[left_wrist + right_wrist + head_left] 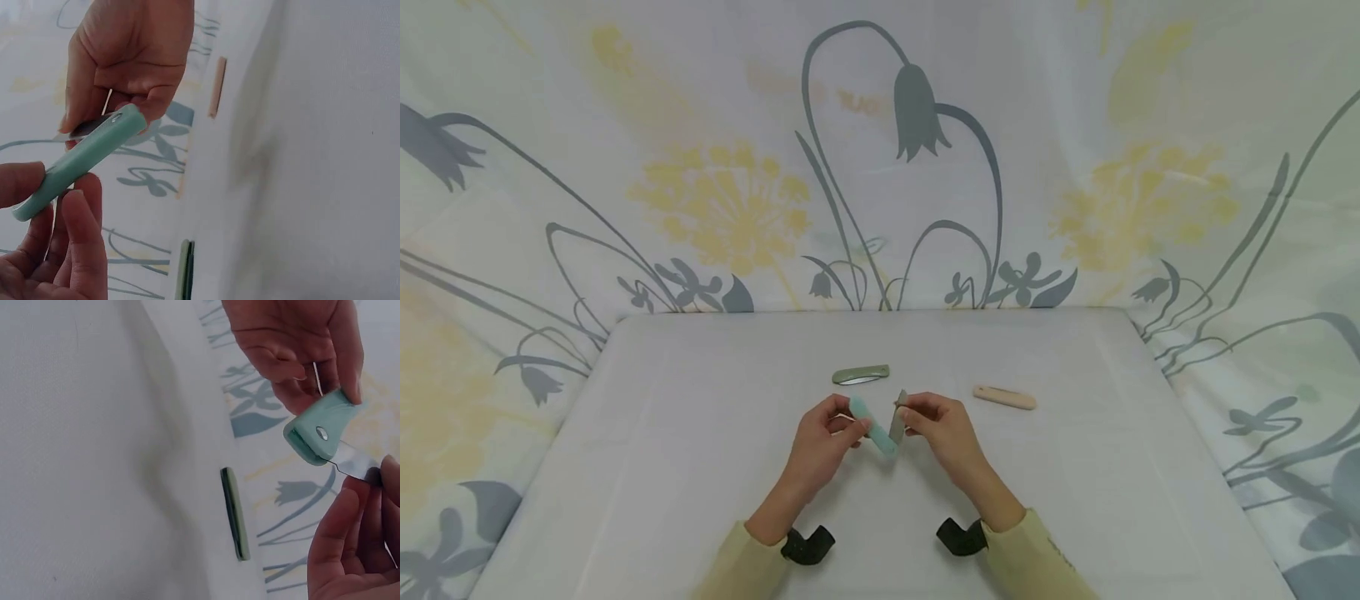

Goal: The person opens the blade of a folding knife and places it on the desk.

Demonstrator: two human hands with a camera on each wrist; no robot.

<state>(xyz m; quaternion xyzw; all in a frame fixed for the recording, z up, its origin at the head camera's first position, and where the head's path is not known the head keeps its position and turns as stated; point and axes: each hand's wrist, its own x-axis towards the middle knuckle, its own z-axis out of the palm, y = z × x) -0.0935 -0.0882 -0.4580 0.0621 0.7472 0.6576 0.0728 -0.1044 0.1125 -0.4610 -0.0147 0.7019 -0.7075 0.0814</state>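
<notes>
Left hand (pixel 820 440) pinches teal knife (pixel 881 440) by handle (pixel 78 163), right hand (pixel 947 432) pinches blade (pixel 355 464) — knife partly unfolded above white table (pixel 662 475). From pivot (pixel 322 433) in head view, handle toward 11 o'clock, blade toward 12. Step looks like swinging blade; next move seemingly calls for steady handle, careful fingers. Green knife (pixel 862 375) near 11 — beige knife (pixel 1006 398) near 3.

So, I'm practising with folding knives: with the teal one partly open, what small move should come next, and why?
Probably ease the blade slowly round its pivot: the left hand grips the teal handle, the right hand pinches the blade, and the two stand at an angle, neither folded together nor in line. The pictures don't settle which way.
</notes>
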